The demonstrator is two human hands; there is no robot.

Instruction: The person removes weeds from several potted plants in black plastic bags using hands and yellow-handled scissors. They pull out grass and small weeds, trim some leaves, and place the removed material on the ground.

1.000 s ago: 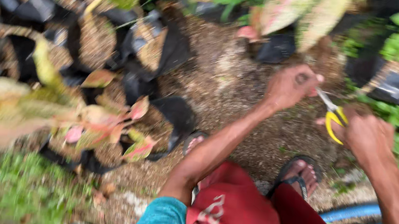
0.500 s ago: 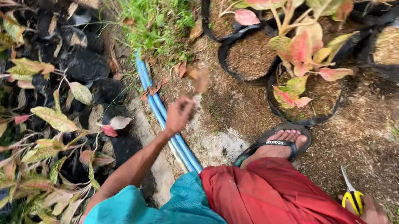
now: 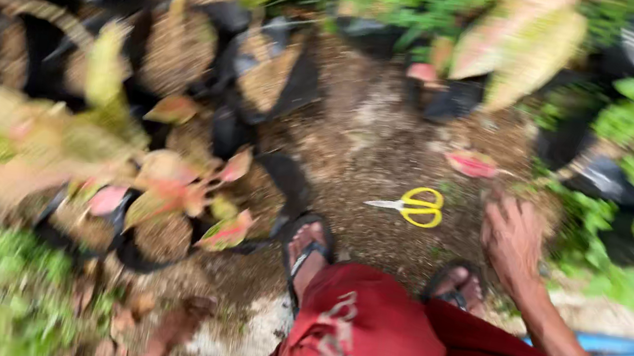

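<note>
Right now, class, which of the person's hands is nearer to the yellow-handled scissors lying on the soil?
Right. The right hand hovers just right of the scissors, apart from them. The left hand is far off at lower left, beyond the sandalled foot.

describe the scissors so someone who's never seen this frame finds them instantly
Start at the bare patch of soil between the black nursery bags. The scissors lie flat there, just beyond the sandalled feet and left of the right hand, which is not touching them. Bright yellow handles make them the only yellow thing on the ground.
</note>
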